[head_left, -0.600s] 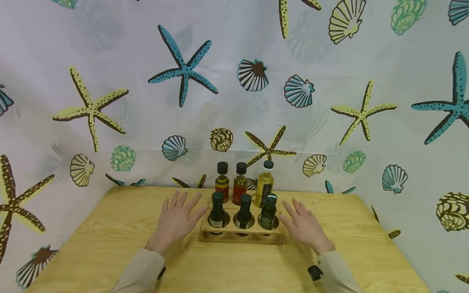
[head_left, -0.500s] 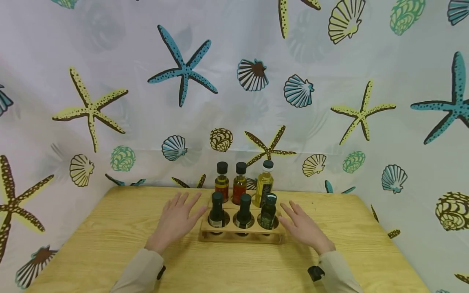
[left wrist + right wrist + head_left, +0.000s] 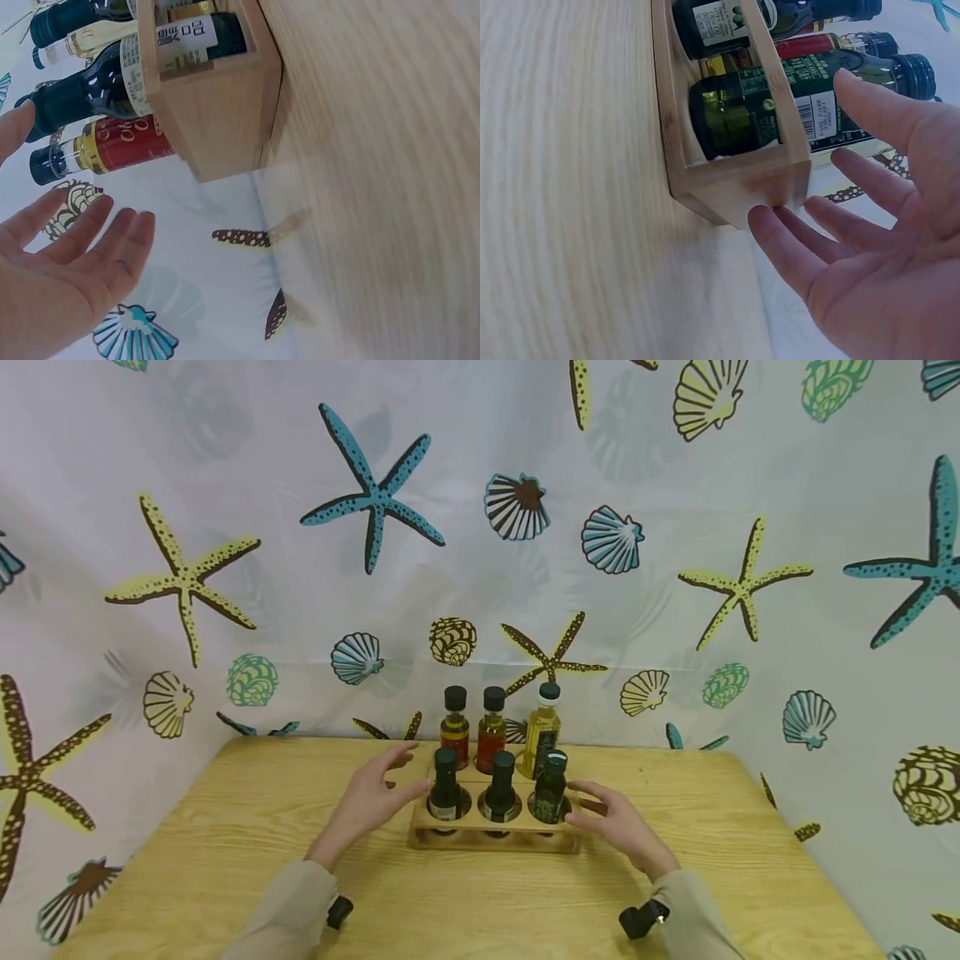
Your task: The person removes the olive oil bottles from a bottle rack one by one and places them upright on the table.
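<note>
A two-tier wooden rack [image 3: 491,842] stands on the table with two rows of small bottles. In front are three dark green bottles, among them a left one [image 3: 446,789], a middle one [image 3: 501,789] and a right one [image 3: 551,789]. Behind them stand two red-labelled bottles [image 3: 491,739] and a yellow oil bottle [image 3: 542,739]. My left hand [image 3: 367,797] is beside the rack's left end, thumb toward the left front bottle, fingers loosely bent around nothing. At the right end, my right hand [image 3: 621,825] has its fingertips right by the wooden side wall [image 3: 750,187], holding nothing.
The rack sits toward the back of a light wooden table [image 3: 480,910]. Behind it hangs a white cloth [image 3: 480,585] printed with starfish and shells. It also runs along both sides. Black straps [image 3: 643,920] sit at the wrists.
Both hands have turned from palms down with fingers spread to palms facing inward with fingers bent. The right fingers have come closer to the rack's end. The rack and bottles have stayed put.
</note>
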`<state>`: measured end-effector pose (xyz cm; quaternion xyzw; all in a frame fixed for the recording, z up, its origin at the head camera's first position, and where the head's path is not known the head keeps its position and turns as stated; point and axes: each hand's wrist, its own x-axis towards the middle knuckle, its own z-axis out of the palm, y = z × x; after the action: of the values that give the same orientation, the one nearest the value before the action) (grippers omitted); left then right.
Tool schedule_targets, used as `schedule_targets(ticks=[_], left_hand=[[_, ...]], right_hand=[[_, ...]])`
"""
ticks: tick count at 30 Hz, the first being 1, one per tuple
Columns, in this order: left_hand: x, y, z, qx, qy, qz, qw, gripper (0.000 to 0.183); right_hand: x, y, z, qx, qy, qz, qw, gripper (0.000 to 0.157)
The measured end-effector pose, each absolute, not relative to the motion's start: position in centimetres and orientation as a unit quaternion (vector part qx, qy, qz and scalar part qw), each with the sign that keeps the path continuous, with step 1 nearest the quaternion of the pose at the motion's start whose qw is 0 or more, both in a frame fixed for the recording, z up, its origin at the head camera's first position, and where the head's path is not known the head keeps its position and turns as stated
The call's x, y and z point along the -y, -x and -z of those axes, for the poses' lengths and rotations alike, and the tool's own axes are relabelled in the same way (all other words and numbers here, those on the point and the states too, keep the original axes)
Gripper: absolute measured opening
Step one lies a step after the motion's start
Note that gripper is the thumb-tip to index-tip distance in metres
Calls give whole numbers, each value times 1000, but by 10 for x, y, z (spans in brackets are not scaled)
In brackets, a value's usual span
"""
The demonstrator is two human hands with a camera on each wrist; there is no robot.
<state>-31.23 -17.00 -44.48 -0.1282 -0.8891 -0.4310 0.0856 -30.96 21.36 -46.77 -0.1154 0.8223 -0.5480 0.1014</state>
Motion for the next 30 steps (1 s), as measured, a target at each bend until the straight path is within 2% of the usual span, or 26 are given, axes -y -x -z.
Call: schedule_targets(ticks=[7, 13, 21, 30], left_hand=[[164, 319, 454, 833, 144, 531, 63, 66], [156, 321, 459, 787, 174, 592, 11, 76], [148, 323, 462, 762, 217, 610, 13, 72], [145, 324, 463, 763, 223, 606, 20, 70]], right_hand=[[-208, 312, 477, -795, 102, 588, 110, 68], [-207, 318, 485, -788, 98, 598, 109, 72], [-211, 323, 491, -783, 101, 601, 122, 73], [-213, 323, 494, -773, 101, 612, 134, 73]])
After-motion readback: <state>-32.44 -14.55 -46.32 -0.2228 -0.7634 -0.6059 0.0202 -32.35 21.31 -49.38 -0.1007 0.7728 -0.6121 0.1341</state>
